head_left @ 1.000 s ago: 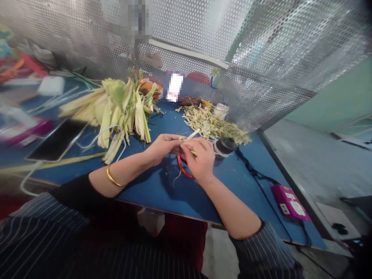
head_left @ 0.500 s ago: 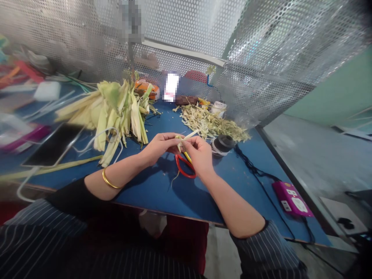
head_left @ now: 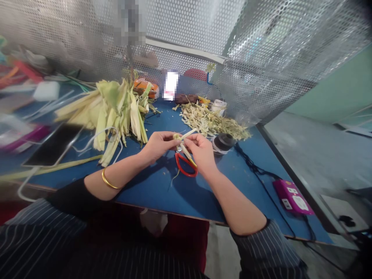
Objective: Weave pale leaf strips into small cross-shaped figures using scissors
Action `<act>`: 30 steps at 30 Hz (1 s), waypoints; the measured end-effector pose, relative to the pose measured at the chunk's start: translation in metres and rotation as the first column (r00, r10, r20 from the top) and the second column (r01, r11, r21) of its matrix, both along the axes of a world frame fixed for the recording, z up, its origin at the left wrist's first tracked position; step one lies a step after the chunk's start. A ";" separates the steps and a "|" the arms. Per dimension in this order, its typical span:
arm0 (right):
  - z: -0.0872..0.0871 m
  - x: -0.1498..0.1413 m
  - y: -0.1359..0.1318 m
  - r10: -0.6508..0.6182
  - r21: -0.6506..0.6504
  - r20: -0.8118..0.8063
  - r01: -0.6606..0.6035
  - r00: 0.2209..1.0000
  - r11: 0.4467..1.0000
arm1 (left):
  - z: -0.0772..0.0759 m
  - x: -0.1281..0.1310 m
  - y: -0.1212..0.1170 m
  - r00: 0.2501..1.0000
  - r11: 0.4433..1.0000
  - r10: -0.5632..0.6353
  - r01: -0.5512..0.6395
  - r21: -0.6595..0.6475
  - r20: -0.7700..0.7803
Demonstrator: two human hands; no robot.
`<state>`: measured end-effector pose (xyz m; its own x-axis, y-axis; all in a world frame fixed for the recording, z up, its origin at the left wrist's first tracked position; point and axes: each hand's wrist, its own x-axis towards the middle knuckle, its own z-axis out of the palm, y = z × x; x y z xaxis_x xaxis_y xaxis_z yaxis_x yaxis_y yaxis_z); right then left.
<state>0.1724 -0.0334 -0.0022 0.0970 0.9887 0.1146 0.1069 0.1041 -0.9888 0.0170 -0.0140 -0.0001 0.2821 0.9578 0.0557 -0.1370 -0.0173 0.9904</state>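
Observation:
Between my two hands, above the blue table, are pale strips of corn husk (head_left: 189, 133). My left hand (head_left: 159, 146) pinches a small knot-like bit of the husk between thumb and fingers. With thumb and forefinger, my right hand (head_left: 201, 150) grips the strips close by; one end points up and right, another hangs down below the fingers. Scissors with red handles (head_left: 186, 169) and a yellow part lie on the table under my hands, their blades partly hidden. Just right of my right hand stands a black spool (head_left: 223, 143) with pale thread around its base.
A heap of corn husks (head_left: 116, 112) lies at left, near a phone (head_left: 54, 145) with a white cable. Shredded husk (head_left: 212, 120) is piled behind the spool. A magenta power box (head_left: 293, 197) with black cords sits at right. A perforated metal screen (head_left: 186, 27) stands behind.
My right hand has moved slightly right, away from the left fingers. A husk strip now hangs down between the hands, and more of the red scissor handles shows.

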 end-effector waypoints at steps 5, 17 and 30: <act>-0.003 -0.001 0.001 0.023 0.019 0.006 -0.023 1.000 1.000 | -0.001 0.000 0.001 0.998 0.998 0.055 -0.055 -0.041 0.010; 0.000 0.015 0.004 -0.347 0.606 0.680 -0.228 0.646 0.762 | 0.006 -0.006 0.006 0.991 0.959 0.066 -0.030 -0.282 0.120; 0.008 0.010 0.002 -0.269 0.583 0.705 -0.320 0.656 0.747 | 0.000 -0.003 -0.001 0.997 1.000 0.030 -0.030 0.003 -0.077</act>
